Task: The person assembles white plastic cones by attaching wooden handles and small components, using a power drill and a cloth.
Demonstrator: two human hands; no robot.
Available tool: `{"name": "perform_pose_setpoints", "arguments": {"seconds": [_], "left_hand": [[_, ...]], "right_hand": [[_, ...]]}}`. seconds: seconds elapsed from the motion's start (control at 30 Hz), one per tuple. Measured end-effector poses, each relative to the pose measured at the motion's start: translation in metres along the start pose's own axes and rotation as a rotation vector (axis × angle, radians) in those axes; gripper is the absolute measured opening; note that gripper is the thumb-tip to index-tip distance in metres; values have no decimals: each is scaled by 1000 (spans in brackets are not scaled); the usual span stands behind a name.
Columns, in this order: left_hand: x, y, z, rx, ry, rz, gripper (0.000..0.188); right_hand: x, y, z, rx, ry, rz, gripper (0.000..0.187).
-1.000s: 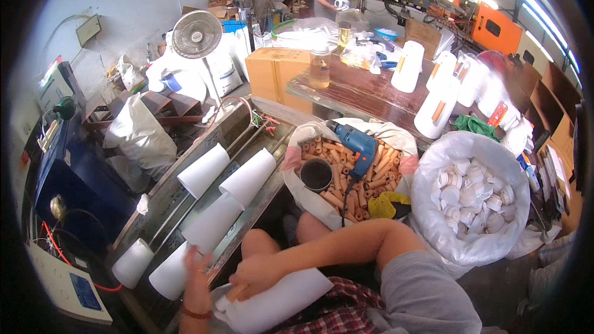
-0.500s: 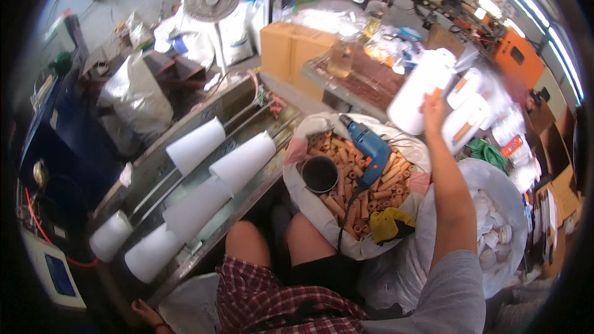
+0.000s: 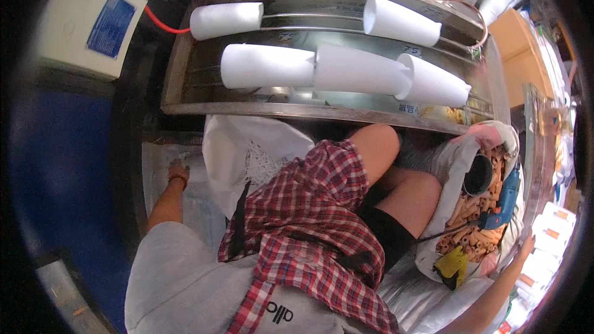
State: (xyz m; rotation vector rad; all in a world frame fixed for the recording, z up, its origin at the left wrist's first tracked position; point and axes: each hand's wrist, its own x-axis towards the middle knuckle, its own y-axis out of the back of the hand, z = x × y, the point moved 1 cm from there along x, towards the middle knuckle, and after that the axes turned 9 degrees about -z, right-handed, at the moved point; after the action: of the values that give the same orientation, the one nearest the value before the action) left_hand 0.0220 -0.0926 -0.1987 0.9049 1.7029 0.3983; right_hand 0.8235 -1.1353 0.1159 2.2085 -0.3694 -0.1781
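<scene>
At the left, my left hand reaches down onto a pale translucent plastic sheet or bag, its fingers spread with nothing visible in them. Far to the right, my right hand is beside a row of white rolls with brown cores; its fingers are too small and blurred to show whether they grip one. White tapered sleeves lie on metal rods across a metal trough in front of me. By my knee, a cloth sack holds many tan tubes, with a blue power drill on top.
A dark cup and a yellow glove also lie on the sack. A white bag with shredded strips leans near my lap. A beige box with a blue panel stands at upper left. A cardboard box is at upper right.
My view has swung left and down, so the trough now spans the top. My left hand has come fully into view on the plastic; my right hand, earlier against a white roll, is at the right rim.
</scene>
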Motion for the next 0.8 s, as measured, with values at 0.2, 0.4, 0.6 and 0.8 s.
{"name": "perform_pose_setpoints", "arguments": {"seconds": [0.2, 0.4, 0.6, 0.8], "left_hand": [[-35, -14, 64, 667, -346, -49, 64], [5, -46, 123, 966, -615, 69, 64], [23, -47, 104, 871, -604, 50, 65], [22, 10, 107, 697, -575, 80, 65]], "right_hand": [[-133, -91, -84, -359, 320, -261, 49], [-264, -124, -202, -589, 537, -434, 43], [-365, -149, -283, -272, 436, -660, 43], [-411, -183, -333, -111, 468, -955, 41]]}}
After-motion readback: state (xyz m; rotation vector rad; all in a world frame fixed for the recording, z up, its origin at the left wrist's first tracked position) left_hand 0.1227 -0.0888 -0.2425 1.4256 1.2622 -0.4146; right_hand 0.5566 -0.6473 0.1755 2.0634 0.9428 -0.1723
